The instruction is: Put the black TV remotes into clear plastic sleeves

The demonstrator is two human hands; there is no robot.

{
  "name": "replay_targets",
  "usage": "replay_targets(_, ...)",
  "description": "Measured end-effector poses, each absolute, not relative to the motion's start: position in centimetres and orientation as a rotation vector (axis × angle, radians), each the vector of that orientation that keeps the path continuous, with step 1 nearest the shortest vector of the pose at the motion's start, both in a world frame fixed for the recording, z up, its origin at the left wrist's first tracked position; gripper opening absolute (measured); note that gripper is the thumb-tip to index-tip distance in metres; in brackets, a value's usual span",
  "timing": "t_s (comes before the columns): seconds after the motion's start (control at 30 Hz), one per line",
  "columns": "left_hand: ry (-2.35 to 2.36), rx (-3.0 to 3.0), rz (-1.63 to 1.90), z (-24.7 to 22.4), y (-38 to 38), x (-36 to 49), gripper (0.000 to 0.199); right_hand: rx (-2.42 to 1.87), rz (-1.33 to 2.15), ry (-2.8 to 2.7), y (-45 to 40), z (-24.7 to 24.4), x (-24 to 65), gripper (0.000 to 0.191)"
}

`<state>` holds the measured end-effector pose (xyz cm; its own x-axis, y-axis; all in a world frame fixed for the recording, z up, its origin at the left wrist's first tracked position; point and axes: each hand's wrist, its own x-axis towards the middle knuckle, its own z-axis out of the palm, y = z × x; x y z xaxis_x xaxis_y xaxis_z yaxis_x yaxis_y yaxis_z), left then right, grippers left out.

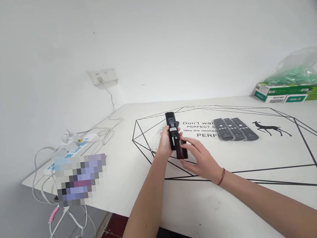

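Observation:
A black remote control (171, 121) is held up with its labelled back facing the camera. My left hand (164, 143) is wrapped round its left side. The battery compartment in its lower half is partly uncovered, with something light inside. My right hand (199, 158) pinches a dark battery cover (181, 151) between thumb and fingers, over the remote's lower end. Another dark item shows just behind the remote, mostly hidden. To the right, three more black remotes (235, 129) lie side by side on the white table (141, 167).
Green and white boxes (284, 91) with a plastic bag (298, 66) on top stand at the back right. At the left edge are a power strip (85, 144), white cables (52, 226) and a pixelated purple item (82, 179). A wall socket (103, 76) is behind.

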<state>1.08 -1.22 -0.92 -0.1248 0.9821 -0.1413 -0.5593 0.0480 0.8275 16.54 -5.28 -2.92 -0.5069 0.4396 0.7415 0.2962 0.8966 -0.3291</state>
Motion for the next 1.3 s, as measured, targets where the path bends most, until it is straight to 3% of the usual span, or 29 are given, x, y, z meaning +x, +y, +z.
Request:
replay_targets(0.27, 0.882, 0.732, 1.366, -1.0, -2.0, 2.9, 0.056, -0.573, 0.006, -2.153, -3.7, -3.9, 16.3, 0.037)
replay_targets(0.97, 0.669, 0.526, 1.391, -1.5, -1.7, 2.9, 0.045, -0.670, -0.122, -2.137, -3.5, -4.0, 16.7, 0.034)
replay_targets(1.07, 0.694, 0.520, 1.425, -1.5, -1.6, 2.8, 0.044, -0.689, -0.031, -2.115, -3.7, -4.0, 16.5, 0.036)
replay_targets(1.17, 0.752, 0.622, 1.504, -1.5, -1.9, 3.1, 0.039, -0.783, 0.250, -2.108, -3.9, -4.1, 16.4, 0.050)
replay_targets(1.3, 0.927, 0.922, 1.475, -1.6, -2.5, 3.9, 0.064, -0.986, 0.729, -2.045, -3.8, -4.5, 16.4, 0.066)
